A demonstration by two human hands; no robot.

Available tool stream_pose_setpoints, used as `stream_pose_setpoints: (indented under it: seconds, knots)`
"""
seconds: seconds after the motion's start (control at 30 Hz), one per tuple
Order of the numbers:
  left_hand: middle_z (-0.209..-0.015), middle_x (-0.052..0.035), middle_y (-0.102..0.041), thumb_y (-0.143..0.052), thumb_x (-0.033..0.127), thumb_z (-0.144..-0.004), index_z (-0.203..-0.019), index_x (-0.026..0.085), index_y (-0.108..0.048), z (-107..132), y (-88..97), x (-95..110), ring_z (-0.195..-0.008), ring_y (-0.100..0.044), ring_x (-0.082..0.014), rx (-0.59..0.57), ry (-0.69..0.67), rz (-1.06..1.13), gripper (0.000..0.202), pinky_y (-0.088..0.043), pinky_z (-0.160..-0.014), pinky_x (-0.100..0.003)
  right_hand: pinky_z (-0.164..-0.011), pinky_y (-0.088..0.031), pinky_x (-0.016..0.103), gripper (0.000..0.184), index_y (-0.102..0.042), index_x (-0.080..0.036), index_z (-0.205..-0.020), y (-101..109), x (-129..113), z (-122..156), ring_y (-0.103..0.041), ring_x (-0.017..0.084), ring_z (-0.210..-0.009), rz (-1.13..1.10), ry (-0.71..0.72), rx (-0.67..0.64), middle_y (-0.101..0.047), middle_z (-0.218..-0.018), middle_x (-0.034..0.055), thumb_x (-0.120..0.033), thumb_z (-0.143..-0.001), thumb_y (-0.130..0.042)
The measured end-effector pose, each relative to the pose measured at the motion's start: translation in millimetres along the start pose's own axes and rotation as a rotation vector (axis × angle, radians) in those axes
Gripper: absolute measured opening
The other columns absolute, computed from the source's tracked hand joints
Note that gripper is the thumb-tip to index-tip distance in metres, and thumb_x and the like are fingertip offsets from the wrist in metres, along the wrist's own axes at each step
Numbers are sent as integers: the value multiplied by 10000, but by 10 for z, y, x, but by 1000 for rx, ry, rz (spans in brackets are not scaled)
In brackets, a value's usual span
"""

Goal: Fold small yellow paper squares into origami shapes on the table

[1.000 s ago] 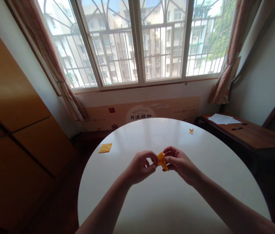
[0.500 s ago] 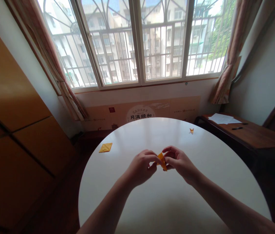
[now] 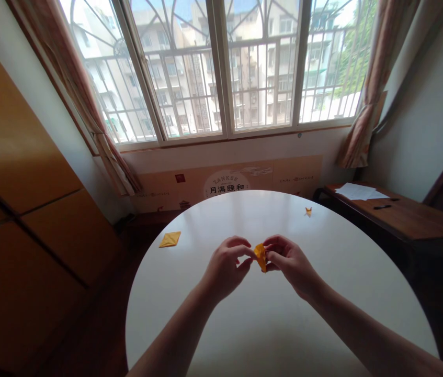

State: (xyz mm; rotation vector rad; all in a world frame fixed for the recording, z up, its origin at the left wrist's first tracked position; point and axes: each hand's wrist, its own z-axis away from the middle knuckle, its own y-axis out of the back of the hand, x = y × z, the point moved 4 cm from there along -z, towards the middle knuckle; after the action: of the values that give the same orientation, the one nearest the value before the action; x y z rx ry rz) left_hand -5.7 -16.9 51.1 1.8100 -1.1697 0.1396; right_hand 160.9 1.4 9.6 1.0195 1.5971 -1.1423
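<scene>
The yellow paper [image 3: 260,256] is above the middle of the round white bench [image 3: 284,324], between the two hands and well inside the edges. The right hand [image 3: 292,266] is clamped on the paper's right side, thumb toward the camera and fingers behind. The left hand [image 3: 225,268] is loosely curved: the forefinger tip meets the paper's left side, while the thumb stands apart from it, so no pinch is visible on that side. Work status, by judgement: the paper is creased and compact, so several folds appear complete; its uneven, partly spread outline suggests that shaping is unfinished. The number of folds left cannot be determined. Two other yellow pieces rest on the bench, apart from the hands: a flat folded packet [image 3: 170,239] near the left part of the far edge, and a small pointed paper figure [image 3: 308,211] near the right part of the far edge. Visibility limits: the right fingers and thumb cover part of the held paper, and its rear face is hidden. Individual crease lines are too small to read. The figure's details are equally unclear. The near edge of the bench is cut off at the bottom, as are both forearms.
</scene>
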Motion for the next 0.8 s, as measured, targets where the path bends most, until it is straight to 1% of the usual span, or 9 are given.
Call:
stream_pose_setpoints:
  seconds: [0.1,0.27,0.4,0.5,0.6,0.67,0.8]
  knots:
    - [-1049,-53,-652,-655,27,-742,-829,220,-741,-3,11,8,-771,-631,-138,36,7,-1,229,-567,-643,-253,-623,-599,328,215,-613,-195,-938,31,6,-11,-678,181,-720,33,70,30,-693,-821,13,-291,-761,-688]
    - [-1003,-64,-646,-714,148,-773,-804,193,-694,0,0,51,-753,-626,-141,82,17,52,58,-559,-591,-237,-612,-584,313,219,-602,-201,-970,47,-42,6,-661,181,-707,161,242,59,-677,-797,26,-322,-809,-685]
    - [-953,-50,-630,-720,157,-773,-756,179,-615,10,-73,66,-732,-608,-131,89,40,84,109,-536,-562,-216,-595,-572,294,153,-613,-206,-954,18,-105,56,-666,185,-718,307,343,78,-679,-822,41,-316,-851,-643]
    - [-930,-39,-620,-712,141,-770,-737,178,-558,16,-128,50,-698,-589,-117,91,68,90,161,-518,-544,-206,-607,-574,294,118,-623,-213,-959,-6,-138,91,-683,189,-741,393,382,81,-700,-849,51,-293,-871,-621]
    - [-883,-25,-608,-679,107,-777,-730,179,-529,16,-154,25,-669,-578,-109,100,88,83,173,-503,-534,-201,-630,-583,304,96,-631,-219,-957,-22,-163,115,-698,204,-790,446,418,86,-713,-862,56,-276,-882,-611]
    - [-853,-14,-600,-659,81,-775,-747,181,-531,14,-157,16,-664,-576,-110,108,85,75,165,-494,-531,-199,-640,-589,310,95,-635,-221,-965,-27,-171,121,-701,204,-793,457,431,86,-717,-872,56,-271,-889,-608]
    - [-830,-9,-611,-655,59,-775,-803,185,-570,13,-147,14,-692,-587,-124,132,76,70,155,-487,-537,-198,-637,-602,319,104,-632,-216,-976,-23,-153,114,-694,185,-721,413,417,70,-719,-891,59,-277,-893,-618]
